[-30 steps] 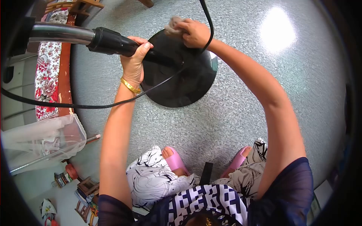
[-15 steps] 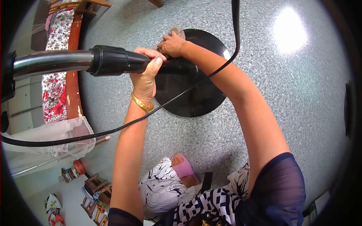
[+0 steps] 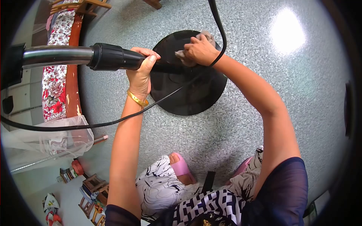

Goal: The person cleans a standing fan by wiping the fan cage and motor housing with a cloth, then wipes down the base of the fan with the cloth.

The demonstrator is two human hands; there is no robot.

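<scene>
The left hand (image 3: 139,77) is wrapped around the black tube (image 3: 132,60) of a stand, with thumb and fingers closed about it just below a thick collar (image 3: 107,56). A bright metal pipe (image 3: 58,55) extends from the collar toward the left side of the view. The tube meets a round black base (image 3: 188,100), which lies flat on the speckled floor (image 3: 245,120).

The right hand (image 3: 201,51) presses a crumpled grey-brown cloth (image 3: 185,59) between bent fingers and palm, over the far part of the base. The cloth protrudes on both sides of the fingers, and its outer end reaches the rim. It appears to bear on the surface, though the contact beneath the hand is hidden.

Relative to the preceding instant, the right hand and cloth have shifted from the left part of the far rim toward its right part, while the left hand's hold is unchanged; the cloth therefore covers a different portion of the base. The tube appears to be steadied by the left hand.

A black cord (image 3: 75,128) passes beside the right wrist, runs above the base and crosses the left forearm near a gold bracelet (image 3: 136,98).
</scene>
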